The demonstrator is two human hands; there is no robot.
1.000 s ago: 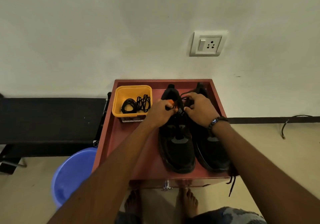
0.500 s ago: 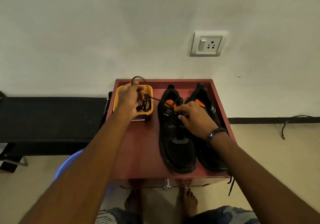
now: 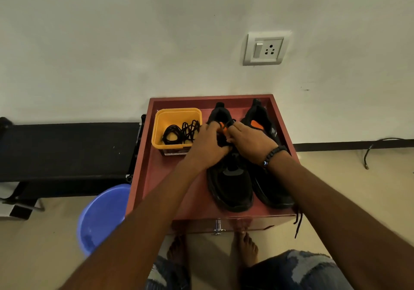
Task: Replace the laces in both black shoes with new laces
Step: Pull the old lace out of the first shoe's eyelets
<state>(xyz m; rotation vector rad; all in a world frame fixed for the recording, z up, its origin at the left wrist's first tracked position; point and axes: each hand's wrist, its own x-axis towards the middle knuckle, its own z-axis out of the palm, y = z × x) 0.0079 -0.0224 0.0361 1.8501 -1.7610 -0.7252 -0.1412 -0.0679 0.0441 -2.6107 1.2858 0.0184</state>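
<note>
Head view: my left hand (image 3: 209,147) and right hand (image 3: 251,143) meet over the left shoe (image 3: 228,177), fingers curled, apparently pinching its lace at the eyelets so I can work it through. Just right sits the other shoe (image 3: 268,184); left of the grip, spare laces (image 3: 181,130) wait in the tub (image 3: 177,112), within reach.

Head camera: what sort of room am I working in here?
Most likely a plain room in a home, not a workshop. A wall socket sits on a bare painted wall, a low red cabinet stands on a tiled floor beside a blue tub, and the person stands barefoot.
</note>
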